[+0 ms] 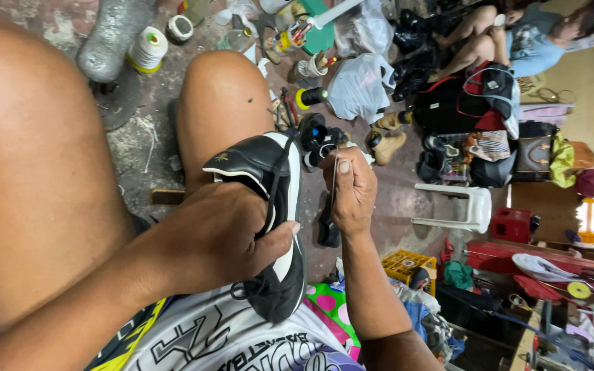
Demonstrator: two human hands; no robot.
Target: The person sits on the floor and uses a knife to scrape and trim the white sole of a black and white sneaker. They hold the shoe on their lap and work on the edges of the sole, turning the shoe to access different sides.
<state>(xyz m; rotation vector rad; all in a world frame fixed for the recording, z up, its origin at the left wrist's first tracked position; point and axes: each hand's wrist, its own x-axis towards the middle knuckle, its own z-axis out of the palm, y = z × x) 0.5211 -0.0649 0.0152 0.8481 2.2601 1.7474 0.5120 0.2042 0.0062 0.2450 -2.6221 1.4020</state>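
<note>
A black shoe with a white sole edge (280,206) is resting against the person's bare knee (223,103), its toe pointing away from the camera and its heel hanging down over the printed shorts (228,336). A black lace is trailing across its upper. The left hand (221,237) is gripping the shoe around its middle, fingers wrapped over the upper and the thumb pressing on the white sole edge. The right hand (353,189) is staying just beside the shoe's toe, closed into a pinch on a thin thread or needle (334,175) that is running upward from the fingers; which of the two it is cannot be told. The two hands are sitting close together but are not touching. Beneath the legs a worn, stained concrete floor (393,199) is showing, crowded with things: spools of thread (147,48) near a grey metal stand (113,34), a pair of tan boots (386,141), white plastic bags (359,86), and a heap of dark bags and shoes (476,130). A white plastic stool (458,206) is lying nearby, with a red crate (510,223) and a yellow crate (403,264) close to it. Another person in a light blue shirt (534,45) is sitting on the floor at the far side of the room.
</note>
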